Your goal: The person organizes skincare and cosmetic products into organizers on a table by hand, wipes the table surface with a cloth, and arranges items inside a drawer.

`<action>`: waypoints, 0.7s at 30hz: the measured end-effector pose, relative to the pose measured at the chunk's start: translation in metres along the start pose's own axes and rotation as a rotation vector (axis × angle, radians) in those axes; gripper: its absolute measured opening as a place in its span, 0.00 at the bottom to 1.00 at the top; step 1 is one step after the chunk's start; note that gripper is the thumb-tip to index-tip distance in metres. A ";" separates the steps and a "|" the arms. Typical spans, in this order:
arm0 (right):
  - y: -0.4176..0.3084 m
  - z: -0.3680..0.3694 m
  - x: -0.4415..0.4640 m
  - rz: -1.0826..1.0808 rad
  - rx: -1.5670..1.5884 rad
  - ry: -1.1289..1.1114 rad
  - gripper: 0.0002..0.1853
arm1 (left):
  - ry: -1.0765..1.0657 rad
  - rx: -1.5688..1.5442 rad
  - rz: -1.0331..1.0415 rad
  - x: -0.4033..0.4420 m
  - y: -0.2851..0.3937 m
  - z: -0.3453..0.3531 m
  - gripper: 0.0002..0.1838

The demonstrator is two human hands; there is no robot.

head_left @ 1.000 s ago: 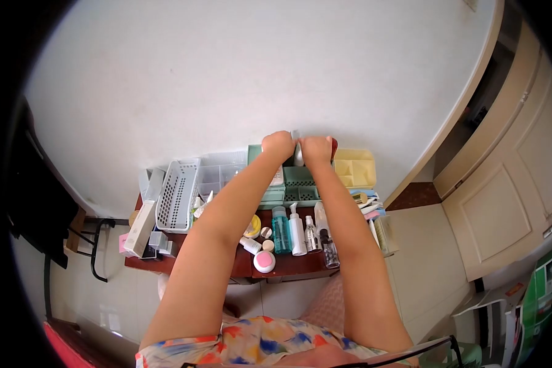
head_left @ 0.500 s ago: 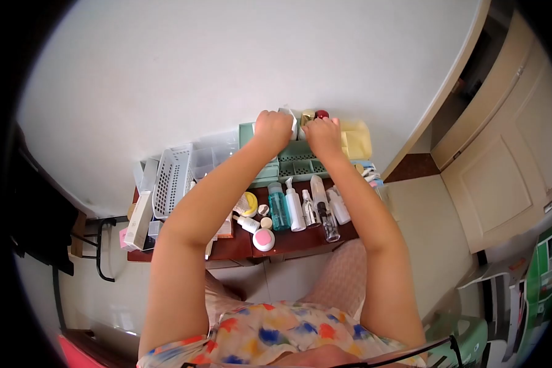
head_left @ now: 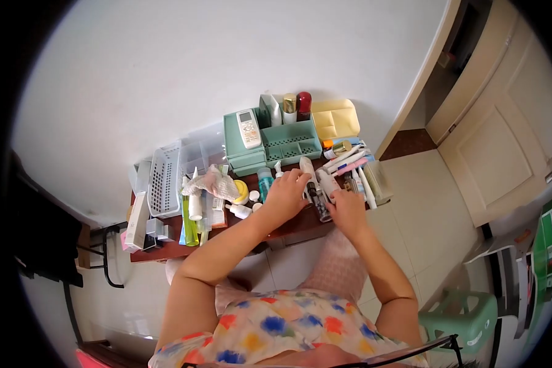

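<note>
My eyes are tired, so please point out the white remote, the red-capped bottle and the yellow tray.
White remote (head_left: 249,131): head view, on its keypad.
Red-capped bottle (head_left: 303,102): head view, on its cap.
Yellow tray (head_left: 346,130): head view, inside a compartment near its right end.

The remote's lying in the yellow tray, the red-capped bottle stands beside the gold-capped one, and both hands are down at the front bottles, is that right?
Not quite: the head view shows the remote lying on the green organizer, not in the yellow tray. The red-capped bottle does stand beside the gold-capped one, and the left hand and right hand are at the front bottles.
</note>
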State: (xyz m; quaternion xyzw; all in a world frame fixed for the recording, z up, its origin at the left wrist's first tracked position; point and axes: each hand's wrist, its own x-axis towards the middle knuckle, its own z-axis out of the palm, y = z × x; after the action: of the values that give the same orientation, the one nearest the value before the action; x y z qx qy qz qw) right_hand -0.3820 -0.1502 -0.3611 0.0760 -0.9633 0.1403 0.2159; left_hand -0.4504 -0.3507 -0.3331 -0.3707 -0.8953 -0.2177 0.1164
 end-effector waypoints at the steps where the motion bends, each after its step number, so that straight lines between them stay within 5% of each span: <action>1: -0.006 0.002 -0.006 0.034 -0.041 -0.006 0.12 | 0.012 -0.032 0.039 0.001 0.007 0.001 0.35; 18: -0.029 0.019 -0.001 0.217 -0.045 -0.122 0.19 | 0.011 0.039 0.245 0.021 -0.026 0.041 0.15; 21: -0.015 0.019 0.006 0.116 -0.093 0.088 0.19 | 0.082 0.028 0.306 0.022 -0.027 0.032 0.15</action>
State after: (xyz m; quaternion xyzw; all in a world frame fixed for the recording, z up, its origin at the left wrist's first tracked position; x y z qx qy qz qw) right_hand -0.3915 -0.1709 -0.3711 0.0039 -0.9612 0.1109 0.2527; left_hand -0.4865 -0.3390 -0.3618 -0.4918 -0.8258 -0.2001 0.1899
